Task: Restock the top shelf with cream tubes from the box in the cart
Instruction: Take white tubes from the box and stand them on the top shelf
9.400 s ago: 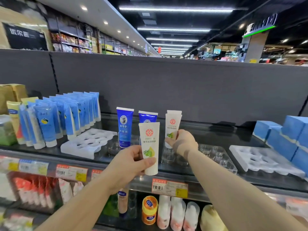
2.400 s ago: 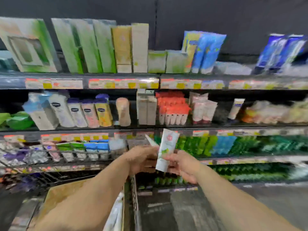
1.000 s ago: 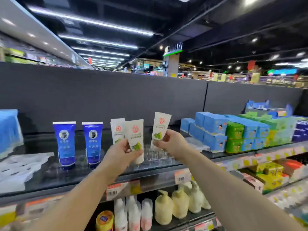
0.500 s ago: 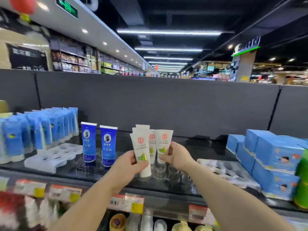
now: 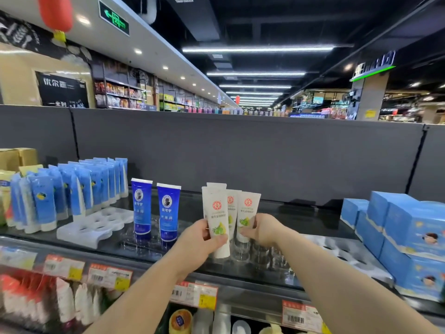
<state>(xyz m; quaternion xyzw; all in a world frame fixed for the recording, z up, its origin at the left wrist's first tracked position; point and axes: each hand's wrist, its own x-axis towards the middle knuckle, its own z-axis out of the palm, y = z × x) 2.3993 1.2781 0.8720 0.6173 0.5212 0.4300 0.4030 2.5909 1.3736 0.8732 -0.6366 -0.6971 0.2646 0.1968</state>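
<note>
On shelf [image 5: 301, 220]: red-sealed cream tubes [image 5: 248, 208]

Top shelf [image 5: 313, 222] — dark, glossy, backed by a grey panel.

From the left: rows of pale blue tubes [image 5: 72, 191], a white holed tray [image 5: 96, 225], two dark blue tubes [image 5: 154, 208] standing cap-down, white cream tubes [image 5: 232, 201] upright in a clear holder [image 5: 262, 256] (its cups are hard to tell apart), another holed tray [image 5: 346, 256], then stacked blue boxes [image 5: 404, 235] — at the far right.
</note>
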